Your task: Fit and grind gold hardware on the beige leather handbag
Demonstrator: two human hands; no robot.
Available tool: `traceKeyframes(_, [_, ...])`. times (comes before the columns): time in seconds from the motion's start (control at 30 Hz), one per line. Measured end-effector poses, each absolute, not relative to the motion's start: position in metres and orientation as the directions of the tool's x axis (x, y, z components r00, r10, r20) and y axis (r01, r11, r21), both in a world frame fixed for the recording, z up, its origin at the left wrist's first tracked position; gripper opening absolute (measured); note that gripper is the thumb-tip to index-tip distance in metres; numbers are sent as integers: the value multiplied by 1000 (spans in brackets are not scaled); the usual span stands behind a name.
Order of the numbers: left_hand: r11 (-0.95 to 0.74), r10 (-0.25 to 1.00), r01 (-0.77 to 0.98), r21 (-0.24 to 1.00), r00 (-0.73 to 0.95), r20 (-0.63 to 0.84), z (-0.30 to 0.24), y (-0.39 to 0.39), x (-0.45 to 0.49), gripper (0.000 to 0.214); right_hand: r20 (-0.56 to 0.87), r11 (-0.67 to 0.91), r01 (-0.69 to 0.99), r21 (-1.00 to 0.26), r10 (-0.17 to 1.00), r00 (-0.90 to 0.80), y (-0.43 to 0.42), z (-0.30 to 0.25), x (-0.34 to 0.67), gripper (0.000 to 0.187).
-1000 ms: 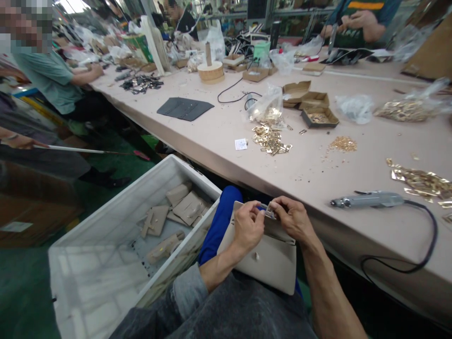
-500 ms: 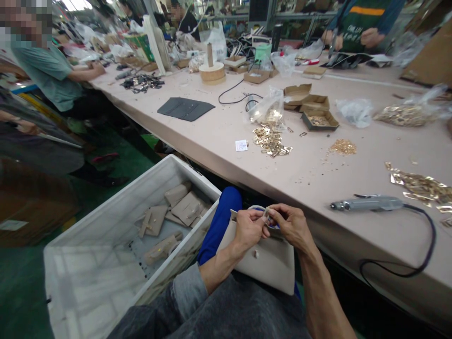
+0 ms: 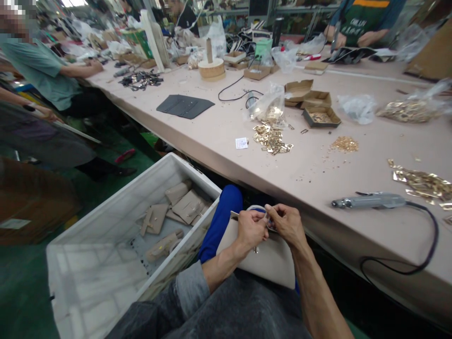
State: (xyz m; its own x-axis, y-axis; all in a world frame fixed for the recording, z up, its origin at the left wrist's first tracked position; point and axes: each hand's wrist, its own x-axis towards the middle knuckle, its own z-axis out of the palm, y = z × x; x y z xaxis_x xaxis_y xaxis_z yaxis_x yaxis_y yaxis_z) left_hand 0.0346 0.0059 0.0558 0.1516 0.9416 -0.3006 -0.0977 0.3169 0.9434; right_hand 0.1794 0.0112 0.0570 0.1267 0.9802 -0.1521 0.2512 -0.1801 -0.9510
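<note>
A beige leather bag point(image 3: 270, 261) rests on my lap, just below the table's edge. My left hand point(image 3: 250, 229) and my right hand point(image 3: 286, 224) meet at its top edge, both with fingers pinched together. Between the fingertips sits a small metal fitting point(image 3: 269, 223) on the bag, mostly hidden by my fingers. A small metal stud point(image 3: 254, 248) shows on the bag's front below my left hand.
A white plastic crate point(image 3: 106, 235) with several beige leather pieces stands at my left. On the pink table point(image 3: 318, 165) lie a grey electric screwdriver point(image 3: 369, 201) with its black cord, gold metal parts point(image 3: 271, 139), small cardboard boxes and plastic bags. Other people work along the table.
My hands have shifted slightly lower and closer together on the bag's top edge, and the bag has tipped a little. The person at left has moved a stick.
</note>
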Motion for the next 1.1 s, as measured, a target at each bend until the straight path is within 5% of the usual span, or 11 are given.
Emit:
traceKeyframes(0.17, [324, 940, -82, 943, 136, -311, 53, 9, 33, 28, -216, -225, 118, -967, 973, 87, 8, 48, 180, 53])
traceKeyframes(0.37, [336, 936, -64, 940, 132, -325, 50, 7, 35, 22, -182, -218, 240, -946, 969, 165, 12, 46, 176, 32])
traceKeyframes(0.77, [403, 906, -222, 888, 236, -352, 30, 16, 32, 21, -214, -219, 55, -974, 973, 83, 15, 31, 184, 45])
traceKeyframes(0.93, [407, 910, -201, 891, 167, -378, 18, 16, 38, 20, -161, -174, 214, -961, 984, 75, 19, 26, 181, 43])
traceKeyframes(1.1, [386, 910, -179, 905, 232, -342, 7, 15, 36, 41, -110, -141, 342, -929, 988, 107, 19, 23, 177, 42])
